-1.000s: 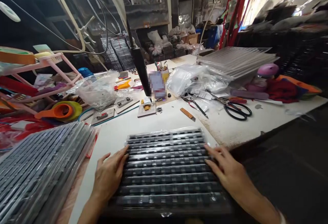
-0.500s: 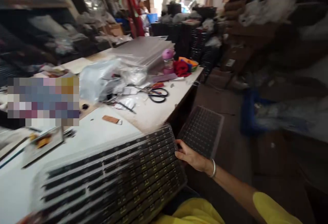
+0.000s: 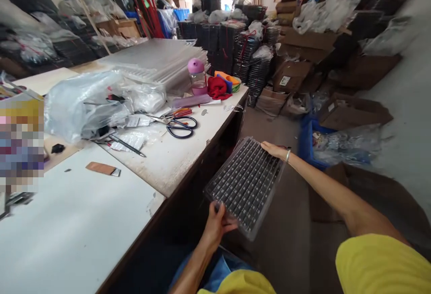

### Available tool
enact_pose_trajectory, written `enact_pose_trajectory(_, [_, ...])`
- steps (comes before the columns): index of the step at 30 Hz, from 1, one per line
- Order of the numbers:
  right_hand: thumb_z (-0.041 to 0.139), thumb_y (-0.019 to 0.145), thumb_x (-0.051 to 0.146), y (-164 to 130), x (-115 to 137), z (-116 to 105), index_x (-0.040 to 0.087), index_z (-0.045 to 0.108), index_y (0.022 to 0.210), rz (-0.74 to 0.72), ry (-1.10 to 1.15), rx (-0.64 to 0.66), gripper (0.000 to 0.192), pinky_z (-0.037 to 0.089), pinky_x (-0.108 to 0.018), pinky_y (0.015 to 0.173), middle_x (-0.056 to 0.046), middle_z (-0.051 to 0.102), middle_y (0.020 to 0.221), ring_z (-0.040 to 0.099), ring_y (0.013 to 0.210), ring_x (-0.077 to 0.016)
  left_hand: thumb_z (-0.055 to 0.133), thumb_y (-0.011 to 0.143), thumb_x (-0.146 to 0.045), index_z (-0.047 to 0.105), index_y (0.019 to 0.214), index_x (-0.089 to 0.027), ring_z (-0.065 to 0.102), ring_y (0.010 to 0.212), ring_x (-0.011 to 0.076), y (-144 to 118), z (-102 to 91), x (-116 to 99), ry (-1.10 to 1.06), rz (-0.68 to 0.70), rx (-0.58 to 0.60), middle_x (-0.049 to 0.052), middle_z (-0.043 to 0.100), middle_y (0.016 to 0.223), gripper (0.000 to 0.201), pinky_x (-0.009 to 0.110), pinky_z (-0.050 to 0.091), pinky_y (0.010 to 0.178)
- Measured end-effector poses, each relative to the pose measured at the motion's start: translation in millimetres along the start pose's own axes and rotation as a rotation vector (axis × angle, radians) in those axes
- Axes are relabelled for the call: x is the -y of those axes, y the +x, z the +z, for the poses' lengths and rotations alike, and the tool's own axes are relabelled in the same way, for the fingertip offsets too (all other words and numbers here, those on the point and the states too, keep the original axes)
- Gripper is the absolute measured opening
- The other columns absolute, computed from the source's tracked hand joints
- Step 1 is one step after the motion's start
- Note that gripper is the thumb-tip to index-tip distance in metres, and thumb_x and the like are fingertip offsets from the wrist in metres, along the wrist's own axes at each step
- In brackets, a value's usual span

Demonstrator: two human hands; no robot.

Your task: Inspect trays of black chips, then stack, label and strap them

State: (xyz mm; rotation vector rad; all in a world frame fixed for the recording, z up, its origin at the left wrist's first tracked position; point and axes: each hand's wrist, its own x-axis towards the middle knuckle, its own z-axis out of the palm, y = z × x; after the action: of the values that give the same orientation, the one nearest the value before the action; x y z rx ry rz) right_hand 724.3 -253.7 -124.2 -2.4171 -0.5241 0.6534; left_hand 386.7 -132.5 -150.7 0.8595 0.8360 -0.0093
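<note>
Head view: camera has swung right and the tray of dark pieces [image 3: 247, 184] has left the front of the white table [image 3: 50, 240], now centre-right of frame, past the table edge and above the floor [image 3: 289, 244], tilted in the picture, long side running lower left to upper right. Left hand [image 3: 217, 224] has its fingers bent round the tray's near left edge, thumb and fingers only slightly apart, gripping. Right hand [image 3: 273, 149], bracelet [image 3: 288, 155] at the wrist, has fingers closed over the far upper corner, gap small, tips partly hidden. A second tray seen lower right half a second ago can't be picked out separately now; can't tell if the held one touches anything beneath. Scissors [image 3: 182, 127] and brown-handled cutter [image 3: 103, 168] lie on the tabletop, centre and left, untouched. My read: handling at the table is over for this tray, work now is placing it off-table, not yet released
</note>
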Motion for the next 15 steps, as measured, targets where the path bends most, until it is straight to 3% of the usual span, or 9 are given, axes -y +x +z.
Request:
enact_pose_trajectory(2, [0.055,0.091,0.037,28,1,0,0.016,0.057,0.116,0.052,-0.129,-0.032,0.033,0.047,-0.045,0.090,-0.008,0.058,0.118,0.057,0.104,-0.0223,0.065,0.072,-0.062,0.038,0.102,-0.024,0.062,0.053,0.0115,32,15.7,15,-0.041,-0.022,-0.025,-0.005,0.055,0.076,0.055,0.032,0.056,0.059])
enact_pose_trajectory(5, [0.055,0.091,0.038,51,-4,17,0.017,0.054,0.122,0.125,-0.315,-0.109,0.037,0.044,-0.049,0.093,-0.010,0.053,0.125,0.053,0.111,-0.0247,0.055,0.087,-0.048,0.044,0.111,-0.019,0.059,0.055,0.0091,59,27.8,30,-0.068,-0.050,-0.066,-0.001,0.057,0.082,0.039,0.026,0.053,0.055])
enact_pose_trajectory(9, [0.053,0.092,0.041,58,-21,39,0.018,0.051,0.127,0.174,-0.486,-0.192,0.042,0.038,-0.054,0.098,-0.010,0.049,0.131,0.047,0.118,-0.0276,0.052,0.092,-0.037,0.053,0.111,-0.014,0.057,0.060,0.0088,69,27.4,37,-0.059,-0.084,-0.086,0.001,0.059,0.084,0.029,0.024,0.051,0.053])
enact_pose_trajectory(15, [0.049,0.093,0.045,66,-23,44,0.018,0.051,0.126,0.174,-0.590,-0.187,0.042,0.039,-0.051,0.096,-0.010,0.051,0.126,0.049,0.115,-0.0268,0.052,0.092,-0.038,0.053,0.113,-0.014,0.058,0.063,0.0098,68,21.8,41,-0.046,-0.081,-0.061,0.002,0.061,0.086,0.032,0.026,0.052,0.056])
